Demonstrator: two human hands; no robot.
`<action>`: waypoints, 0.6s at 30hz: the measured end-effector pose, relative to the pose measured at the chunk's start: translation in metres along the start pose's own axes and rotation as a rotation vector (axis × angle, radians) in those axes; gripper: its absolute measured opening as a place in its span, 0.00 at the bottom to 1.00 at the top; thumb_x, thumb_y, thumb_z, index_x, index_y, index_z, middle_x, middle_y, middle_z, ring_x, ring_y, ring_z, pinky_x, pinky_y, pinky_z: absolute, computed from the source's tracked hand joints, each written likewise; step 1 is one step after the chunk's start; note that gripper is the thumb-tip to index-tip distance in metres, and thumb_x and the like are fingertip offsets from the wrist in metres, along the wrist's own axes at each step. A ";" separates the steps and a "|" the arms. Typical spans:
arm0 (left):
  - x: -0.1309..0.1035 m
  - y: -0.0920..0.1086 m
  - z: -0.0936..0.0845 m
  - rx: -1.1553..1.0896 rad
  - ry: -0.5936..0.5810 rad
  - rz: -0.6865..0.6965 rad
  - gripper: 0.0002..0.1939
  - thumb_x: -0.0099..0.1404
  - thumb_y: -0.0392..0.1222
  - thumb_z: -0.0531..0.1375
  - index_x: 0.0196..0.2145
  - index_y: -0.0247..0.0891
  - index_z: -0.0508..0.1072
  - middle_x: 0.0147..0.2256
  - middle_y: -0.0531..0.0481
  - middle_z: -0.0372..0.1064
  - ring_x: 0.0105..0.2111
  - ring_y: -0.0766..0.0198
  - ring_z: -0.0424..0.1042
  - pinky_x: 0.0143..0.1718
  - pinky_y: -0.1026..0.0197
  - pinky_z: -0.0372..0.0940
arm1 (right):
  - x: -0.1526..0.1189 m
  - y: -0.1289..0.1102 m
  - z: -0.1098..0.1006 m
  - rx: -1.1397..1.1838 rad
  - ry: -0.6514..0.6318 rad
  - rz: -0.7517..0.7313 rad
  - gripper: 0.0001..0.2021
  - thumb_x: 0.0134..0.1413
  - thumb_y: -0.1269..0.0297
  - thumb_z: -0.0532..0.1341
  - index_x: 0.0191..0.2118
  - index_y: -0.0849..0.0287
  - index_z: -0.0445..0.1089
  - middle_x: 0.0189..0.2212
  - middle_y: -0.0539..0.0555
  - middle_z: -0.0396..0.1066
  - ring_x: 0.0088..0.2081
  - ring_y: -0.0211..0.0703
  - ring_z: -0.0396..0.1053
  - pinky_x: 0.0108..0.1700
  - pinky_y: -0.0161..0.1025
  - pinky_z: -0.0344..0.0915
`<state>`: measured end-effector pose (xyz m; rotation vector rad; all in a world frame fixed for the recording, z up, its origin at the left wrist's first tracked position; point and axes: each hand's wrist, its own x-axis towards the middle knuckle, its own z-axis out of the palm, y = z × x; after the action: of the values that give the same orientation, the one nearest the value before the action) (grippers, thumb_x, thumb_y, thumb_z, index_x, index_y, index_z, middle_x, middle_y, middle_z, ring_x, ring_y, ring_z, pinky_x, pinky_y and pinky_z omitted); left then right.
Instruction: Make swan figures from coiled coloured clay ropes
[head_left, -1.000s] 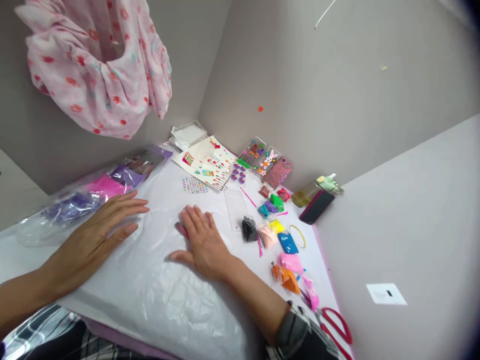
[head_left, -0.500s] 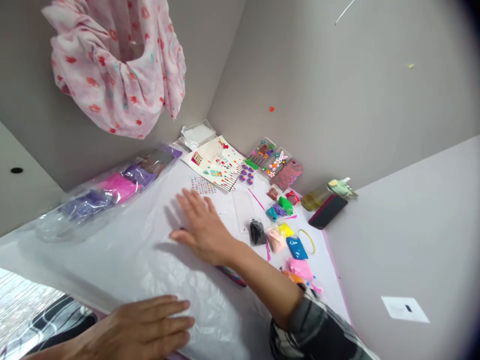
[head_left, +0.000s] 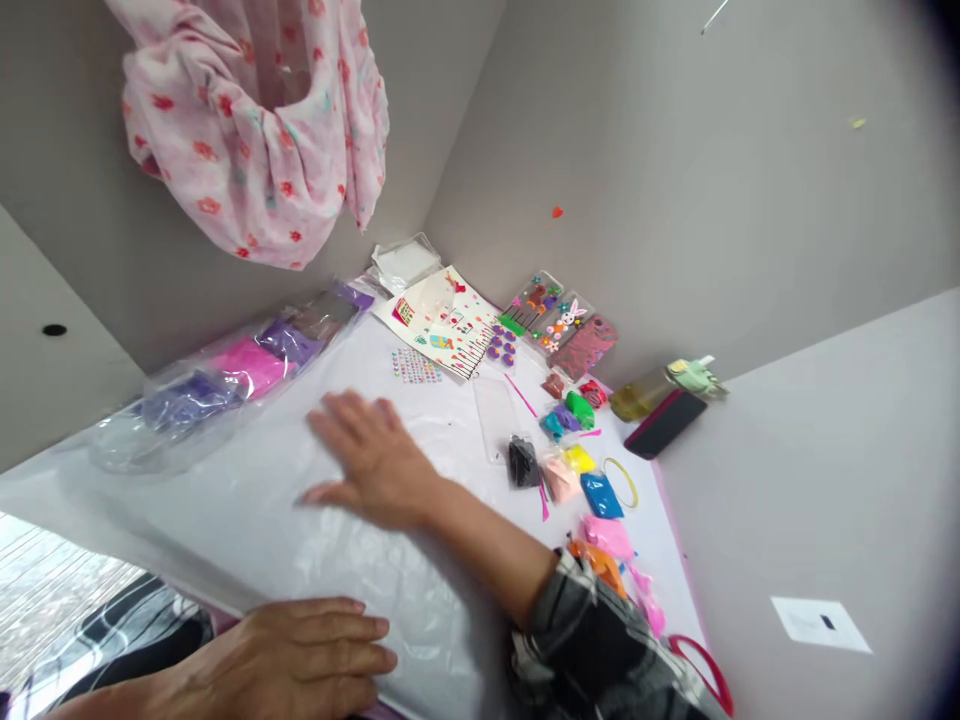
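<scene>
My right hand (head_left: 375, 465) is spread over the middle of the white plastic-covered table (head_left: 262, 520), palm down, and holds nothing. Whether it touches the sheet I cannot tell. Near the front edge, my left hand (head_left: 292, 655) lies flat on the sheet with its fingers stretched out, also holding nothing. Beyond my right hand is a sheet of small coloured gem stickers (head_left: 416, 367). To its right lie a clear phone case (head_left: 495, 420) and a packet of black clay (head_left: 522, 462).
Bags of purple and pink material (head_left: 247, 365) lie along the left wall. Decorated phone cases (head_left: 566, 325) lean at the back. Several coloured clay packets (head_left: 601, 495), a yellow ring (head_left: 621, 483) and a dark phone (head_left: 666, 424) are on the right. Patterned pink cloth (head_left: 255, 170) hangs above.
My right hand has moved left and slightly nearer across the sheet, still spread. My left hand has barely moved. A red looped handle now shows at lower right; the coloured item by my forearm is hidden.
</scene>
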<state>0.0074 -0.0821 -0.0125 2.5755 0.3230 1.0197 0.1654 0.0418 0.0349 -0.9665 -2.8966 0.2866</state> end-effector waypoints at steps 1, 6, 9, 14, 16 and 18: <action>0.001 0.001 0.000 0.031 0.022 0.014 0.15 0.79 0.38 0.51 0.49 0.41 0.79 0.52 0.60 0.80 0.55 0.71 0.76 0.66 0.69 0.56 | 0.001 0.004 -0.001 0.013 0.010 0.094 0.40 0.67 0.37 0.51 0.73 0.60 0.47 0.76 0.61 0.40 0.76 0.55 0.36 0.74 0.62 0.39; 0.006 0.004 -0.004 0.085 0.098 0.007 0.21 0.81 0.39 0.47 0.42 0.42 0.79 0.48 0.63 0.82 0.53 0.74 0.78 0.68 0.70 0.52 | 0.003 -0.005 -0.005 0.073 -0.023 -0.002 0.44 0.65 0.36 0.54 0.74 0.61 0.45 0.75 0.62 0.41 0.76 0.54 0.34 0.75 0.61 0.37; 0.008 0.002 -0.010 0.090 0.021 0.038 0.18 0.81 0.39 0.49 0.43 0.42 0.79 0.50 0.63 0.81 0.54 0.74 0.77 0.67 0.70 0.53 | -0.002 -0.014 -0.020 0.164 -0.053 -0.079 0.41 0.67 0.38 0.53 0.74 0.58 0.43 0.76 0.58 0.43 0.76 0.50 0.36 0.75 0.58 0.40; 0.007 -0.003 -0.018 0.114 -0.100 0.085 0.15 0.80 0.39 0.51 0.46 0.41 0.79 0.54 0.60 0.78 0.56 0.71 0.75 0.67 0.67 0.55 | -0.031 0.013 -0.041 0.222 0.154 0.133 0.35 0.73 0.44 0.44 0.76 0.54 0.33 0.76 0.58 0.37 0.77 0.48 0.31 0.75 0.59 0.39; 0.007 -0.004 -0.018 0.110 -0.107 0.089 0.13 0.79 0.39 0.53 0.46 0.41 0.79 0.54 0.60 0.78 0.56 0.71 0.76 0.66 0.67 0.56 | -0.046 0.021 -0.031 0.156 0.115 0.130 0.41 0.70 0.41 0.49 0.76 0.58 0.35 0.76 0.62 0.36 0.76 0.54 0.31 0.74 0.64 0.40; 0.005 -0.004 -0.016 0.099 -0.104 0.088 0.12 0.79 0.39 0.54 0.46 0.41 0.79 0.54 0.59 0.78 0.56 0.71 0.75 0.66 0.66 0.56 | -0.057 0.023 -0.017 0.099 0.017 0.040 0.44 0.67 0.37 0.53 0.75 0.60 0.40 0.75 0.64 0.41 0.76 0.57 0.34 0.73 0.65 0.41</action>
<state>-0.0008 -0.0730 0.0001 2.7417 0.2412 0.9164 0.2266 0.0282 0.0459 -1.0065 -2.8205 0.4187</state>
